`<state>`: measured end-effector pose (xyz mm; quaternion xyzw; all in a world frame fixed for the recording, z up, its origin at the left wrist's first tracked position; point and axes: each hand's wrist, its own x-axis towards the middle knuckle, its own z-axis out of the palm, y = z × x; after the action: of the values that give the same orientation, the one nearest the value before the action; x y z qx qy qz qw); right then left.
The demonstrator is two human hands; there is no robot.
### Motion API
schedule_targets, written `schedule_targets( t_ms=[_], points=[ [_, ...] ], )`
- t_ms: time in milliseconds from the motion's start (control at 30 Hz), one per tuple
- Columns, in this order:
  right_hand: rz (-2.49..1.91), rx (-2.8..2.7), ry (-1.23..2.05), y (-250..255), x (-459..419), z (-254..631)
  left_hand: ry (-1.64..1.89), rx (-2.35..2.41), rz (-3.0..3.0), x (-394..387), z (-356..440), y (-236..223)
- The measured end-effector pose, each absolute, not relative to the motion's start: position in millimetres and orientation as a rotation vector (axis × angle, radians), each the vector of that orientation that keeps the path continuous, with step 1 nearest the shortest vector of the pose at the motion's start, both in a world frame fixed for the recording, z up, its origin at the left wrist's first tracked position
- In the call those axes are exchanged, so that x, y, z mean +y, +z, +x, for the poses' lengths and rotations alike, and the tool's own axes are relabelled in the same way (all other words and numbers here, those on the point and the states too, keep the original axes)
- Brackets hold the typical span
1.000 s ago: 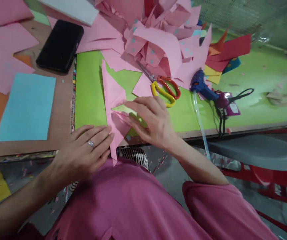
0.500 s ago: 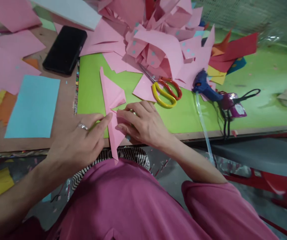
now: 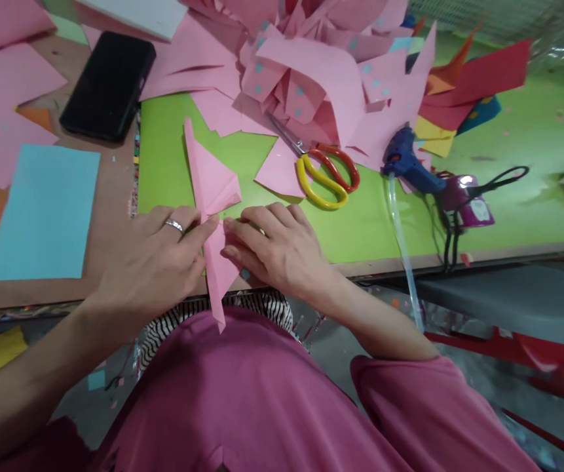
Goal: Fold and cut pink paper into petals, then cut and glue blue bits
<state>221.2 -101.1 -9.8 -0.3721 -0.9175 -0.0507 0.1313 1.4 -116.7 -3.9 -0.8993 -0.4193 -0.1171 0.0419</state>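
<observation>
A folded pink paper piece lies on the green sheet at the table's near edge, its lower point hanging over the edge. My left hand, with a ring, pinches the fold at the piece's middle from the left. My right hand presses and pinches the same fold from the right, fingertips almost meeting the left hand's. Both hands are closed on the paper.
Red-and-yellow scissors and a blue glue gun lie right of the hands. A heap of pink paper cuttings fills the back. A black phone and a light blue sheet lie to the left.
My left hand moved up from lying flat beside the paper to pinching its middle fold. My right hand drew in from the right flap to the same fold.
</observation>
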Motion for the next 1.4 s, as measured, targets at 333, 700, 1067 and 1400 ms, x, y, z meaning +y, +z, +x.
schedule_targets(
  t_ms=[333,700,1067,1400],
  points=[
    [-1.067,-2.56,-0.007,-4,-117,250,-0.315,-1.296,-2.79,-123,-9,3],
    [-0.768,-2.626,0.052,-18,-134,239,-0.55,-1.061,-2.819,-175,-16,-17],
    [-0.739,-2.609,0.269,-9,-117,234,-0.942,-1.471,-2.786,-165,-5,-9],
    [-0.823,-2.534,0.344,-12,-109,228,-0.927,-1.93,-2.577,-153,-5,-6]
  ],
)
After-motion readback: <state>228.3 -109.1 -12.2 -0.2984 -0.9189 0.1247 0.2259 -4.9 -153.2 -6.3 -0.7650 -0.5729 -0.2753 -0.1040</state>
